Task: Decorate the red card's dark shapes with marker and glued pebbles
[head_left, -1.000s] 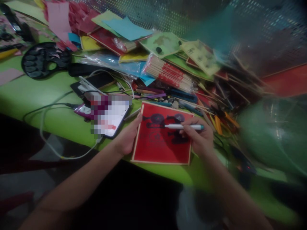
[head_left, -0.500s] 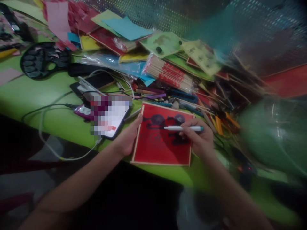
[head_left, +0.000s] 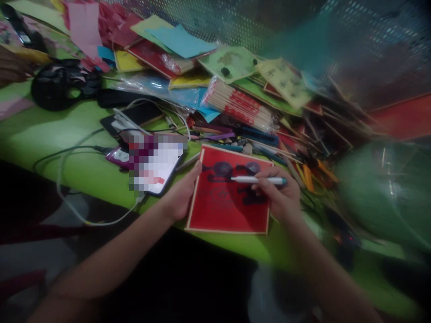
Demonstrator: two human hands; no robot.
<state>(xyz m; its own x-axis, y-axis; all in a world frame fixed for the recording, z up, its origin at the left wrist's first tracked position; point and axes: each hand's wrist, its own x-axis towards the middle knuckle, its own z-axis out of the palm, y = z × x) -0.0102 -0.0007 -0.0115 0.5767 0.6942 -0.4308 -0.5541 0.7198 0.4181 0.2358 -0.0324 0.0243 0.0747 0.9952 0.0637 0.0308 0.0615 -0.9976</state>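
Note:
A square red panel [head_left: 229, 220] with pale wooden edging lies at the green table's front edge, bearing dark drawn shapes and a faint star in a circle. My left hand [head_left: 182, 193] grips its left edge, thumb along the border and the other fingers largely hidden. In my right hand [head_left: 281, 190] is a slim white marker [head_left: 244, 179] with a teal end, pinched between thumb and fingers. Its tip points left and is at the dark shapes on the panel; whether it touches cannot be made out. A lit, partly blurred-out phone [head_left: 158, 168] lies just left of the panel.
White cables [head_left: 60, 179] loop left of the phone. Behind the panel lie wrapped wooden sticks [head_left: 240, 103], pens, coloured paper [head_left: 183, 40] and a black palette [head_left: 50, 87]. Another person's hand [head_left: 13, 65] is at far left. A large green rounded object [head_left: 384, 193] stands right.
Another person's hand has come into view at the far left, by the black palette. The view has shifted slightly. My hands, the marker and the panel keep nearly the same positions.

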